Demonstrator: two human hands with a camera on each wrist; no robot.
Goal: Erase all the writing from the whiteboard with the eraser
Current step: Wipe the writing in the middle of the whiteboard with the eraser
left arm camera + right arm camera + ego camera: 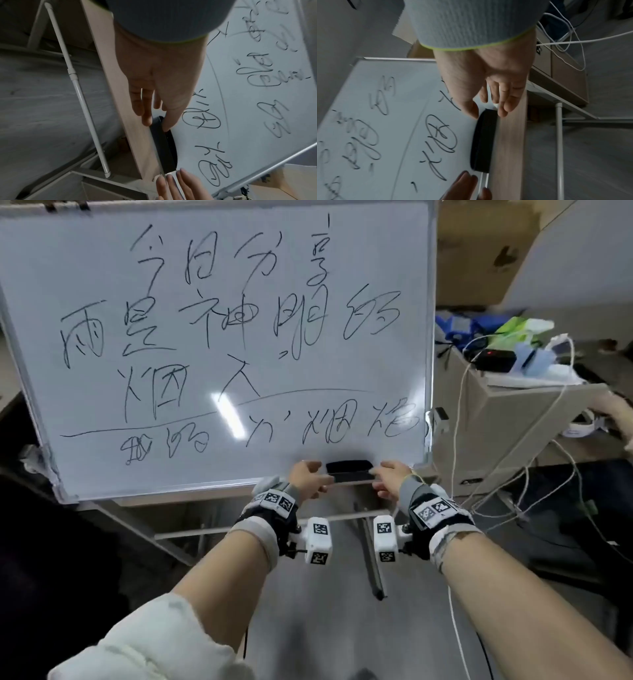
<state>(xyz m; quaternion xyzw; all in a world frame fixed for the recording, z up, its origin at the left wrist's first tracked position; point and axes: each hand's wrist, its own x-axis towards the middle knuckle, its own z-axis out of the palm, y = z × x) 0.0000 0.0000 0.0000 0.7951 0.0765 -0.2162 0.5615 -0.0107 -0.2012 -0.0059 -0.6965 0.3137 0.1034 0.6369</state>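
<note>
The whiteboard [222, 337] is covered in black handwriting [239, 316]. A black eraser [349, 471] lies along its bottom edge on a pale wooden ledge [137, 142]. My left hand [310, 478] pinches the eraser [163, 147] by its left end, with the thumb [169, 121] on the board side and the fingers [145, 115] on the ledge side. My right hand [390, 478] holds the right end of the eraser [483, 142] between thumb [471, 109] and fingers [503, 108]. Both wrist views are blurred.
A cabinet [513, 419] stands to the right of the board, with a black box, blue and green packets and white cables [459, 419] on it. White stand legs [80, 97] run under the ledge, above the grey floor [325, 628]. Cardboard boxes [486, 251] sit behind.
</note>
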